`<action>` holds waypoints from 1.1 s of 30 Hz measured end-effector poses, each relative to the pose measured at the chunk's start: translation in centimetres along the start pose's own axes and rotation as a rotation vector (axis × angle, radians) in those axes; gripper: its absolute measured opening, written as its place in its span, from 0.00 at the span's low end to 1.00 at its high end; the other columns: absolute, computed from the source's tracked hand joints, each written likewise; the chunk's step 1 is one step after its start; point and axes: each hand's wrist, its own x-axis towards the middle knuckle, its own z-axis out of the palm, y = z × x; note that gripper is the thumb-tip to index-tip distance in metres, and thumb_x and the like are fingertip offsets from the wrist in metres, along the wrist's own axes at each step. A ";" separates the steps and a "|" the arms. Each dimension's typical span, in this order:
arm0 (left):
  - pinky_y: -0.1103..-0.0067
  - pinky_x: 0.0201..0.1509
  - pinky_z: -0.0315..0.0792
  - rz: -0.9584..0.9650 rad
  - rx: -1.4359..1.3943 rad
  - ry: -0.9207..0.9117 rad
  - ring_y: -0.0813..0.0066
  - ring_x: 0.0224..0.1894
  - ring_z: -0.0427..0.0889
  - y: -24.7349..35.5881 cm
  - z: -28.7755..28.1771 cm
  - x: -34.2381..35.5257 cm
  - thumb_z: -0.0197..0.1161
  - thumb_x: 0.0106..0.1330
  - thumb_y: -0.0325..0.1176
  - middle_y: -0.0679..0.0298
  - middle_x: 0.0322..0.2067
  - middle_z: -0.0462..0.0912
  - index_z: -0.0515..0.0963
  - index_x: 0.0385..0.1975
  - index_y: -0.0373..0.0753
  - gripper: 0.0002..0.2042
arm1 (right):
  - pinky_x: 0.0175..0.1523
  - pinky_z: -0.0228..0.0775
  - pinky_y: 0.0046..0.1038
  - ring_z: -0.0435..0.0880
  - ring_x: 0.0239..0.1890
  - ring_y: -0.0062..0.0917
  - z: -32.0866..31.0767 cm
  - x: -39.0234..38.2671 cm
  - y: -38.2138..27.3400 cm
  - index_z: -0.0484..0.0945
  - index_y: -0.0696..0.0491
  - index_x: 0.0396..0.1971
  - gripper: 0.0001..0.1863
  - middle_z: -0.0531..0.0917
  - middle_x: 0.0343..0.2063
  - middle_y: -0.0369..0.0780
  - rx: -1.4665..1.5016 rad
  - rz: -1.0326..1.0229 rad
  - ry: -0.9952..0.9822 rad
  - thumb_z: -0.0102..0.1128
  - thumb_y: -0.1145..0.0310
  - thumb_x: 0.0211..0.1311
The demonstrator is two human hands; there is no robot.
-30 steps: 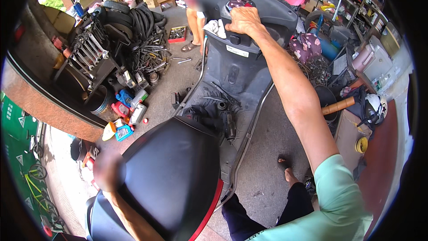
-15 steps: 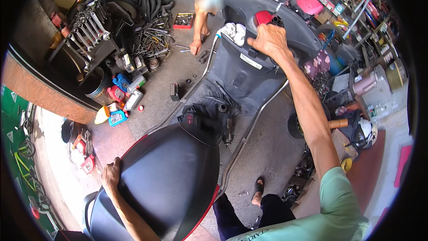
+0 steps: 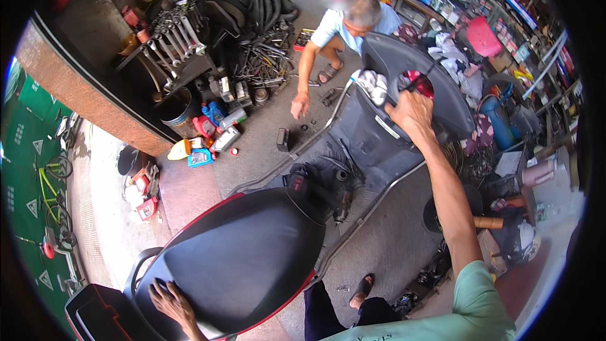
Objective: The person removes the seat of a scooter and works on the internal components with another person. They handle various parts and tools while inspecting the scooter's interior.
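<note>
My left hand (image 3: 170, 300) rests with fingers spread on the black seat (image 3: 233, 259) of a scooter, toward its rear end. My right hand (image 3: 410, 113) is closed on the top of the scooter's grey front panel (image 3: 375, 136), just below a red-and-black part (image 3: 421, 80) at the steering column. A white cloth (image 3: 372, 85) sits in the front pocket beside it. On the footboard lies a dark power tool (image 3: 343, 205) among other dark parts. A small black block (image 3: 283, 139) stands on the floor beside the scooter.
A co-worker (image 3: 338, 28) bends at the scooter's front, one hand (image 3: 300, 104) reaching low. Wrenches on a rack (image 3: 180, 44), tyres (image 3: 259, 9), oil bottles (image 3: 199, 155) and a bucket (image 3: 177, 113) line the left. Crowded shelves (image 3: 499, 19) stand right. A bicycle (image 3: 57, 196) leans far left.
My view has turned, so the scooter sits further right at its front. My left hand has moved back along the seat, fingers spreading. The co-worker has bent forward, reaching down toward the floor.
</note>
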 end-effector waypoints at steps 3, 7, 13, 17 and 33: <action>0.63 0.62 0.55 -0.008 0.009 0.080 0.50 0.59 0.62 1.0 0.6 -0.9 0.49 0.66 0.46 0.45 0.57 0.64 0.66 0.55 0.33 0.24 | 0.38 0.72 0.37 0.83 0.28 0.40 -0.7 0.5 -0.1 0.81 0.57 0.20 0.18 0.82 0.21 0.50 -0.001 0.005 0.034 0.65 0.54 0.43; 0.63 0.62 0.55 -0.041 -0.010 0.066 0.52 0.59 0.62 2.0 1.5 -1.5 0.50 0.65 0.48 0.47 0.57 0.65 0.67 0.55 0.34 0.26 | 0.38 0.73 0.36 0.82 0.27 0.40 -1.7 0.7 0.2 0.81 0.58 0.19 0.20 0.82 0.21 0.50 -0.061 0.058 0.032 0.64 0.52 0.43; 0.64 0.62 0.53 -0.109 -0.068 0.022 0.54 0.60 0.62 3.7 1.2 -1.1 0.48 0.66 0.51 0.48 0.57 0.65 0.67 0.56 0.36 0.27 | 0.41 0.72 0.37 0.82 0.32 0.40 -1.8 1.8 0.0 0.82 0.58 0.23 0.23 0.82 0.25 0.50 -0.091 0.094 -0.009 0.63 0.48 0.43; 0.65 0.62 0.54 -0.088 -0.066 0.021 0.55 0.59 0.63 3.9 1.3 -0.9 0.49 0.65 0.51 0.50 0.57 0.66 0.68 0.55 0.38 0.26 | 0.37 0.73 0.36 0.83 0.29 0.39 -2.0 2.1 0.2 0.82 0.57 0.22 0.20 0.82 0.24 0.49 -0.088 0.078 -0.021 0.63 0.52 0.45; 0.57 0.63 0.52 -0.361 0.300 -0.064 0.58 0.64 0.58 10.8 1.9 -3.2 0.38 0.66 0.59 0.54 0.62 0.60 0.59 0.62 0.40 0.33 | 0.36 0.73 0.39 0.83 0.29 0.42 -2.8 2.3 2.0 0.82 0.57 0.20 0.17 0.82 0.23 0.50 0.044 -0.149 -0.169 0.63 0.55 0.46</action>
